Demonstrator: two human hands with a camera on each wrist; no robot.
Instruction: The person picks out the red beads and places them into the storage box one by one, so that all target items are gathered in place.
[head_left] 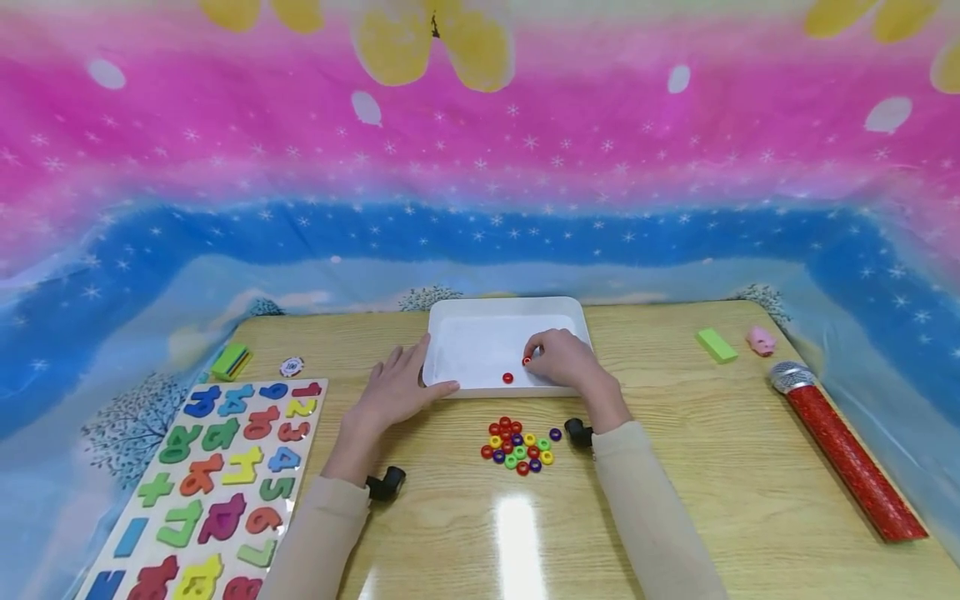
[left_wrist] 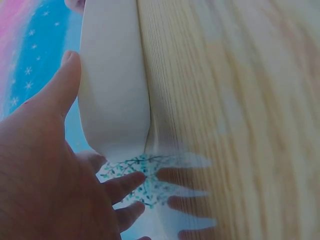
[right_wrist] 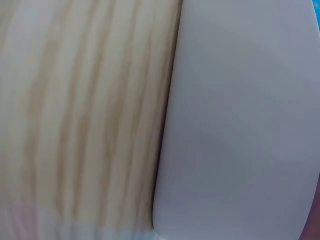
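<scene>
A white tray (head_left: 480,333) lies at the back middle of the table. My left hand (head_left: 393,389) rests at its front left corner, thumb along the front rim and the other fingers spread straight. In the left wrist view, that hand (left_wrist: 50,145) touches the outer wall of the tray (left_wrist: 115,80). My right hand (head_left: 564,360) reaches over the tray's right side and pinches a red ring bead (head_left: 527,362) between thumb and finger. Another red ring bead (head_left: 507,377) lies in the tray, just left of it. The right wrist view shows mostly the tray's wall (right_wrist: 235,120).
In front of the tray sits a cluster of ring beads (head_left: 517,450) in several colours. A number puzzle board (head_left: 251,492), a poker chip (head_left: 292,367) and stacked blocks (head_left: 231,362) are on the left. At right are a green block (head_left: 716,345), a pink pig (head_left: 761,341) and a red microphone (head_left: 847,450).
</scene>
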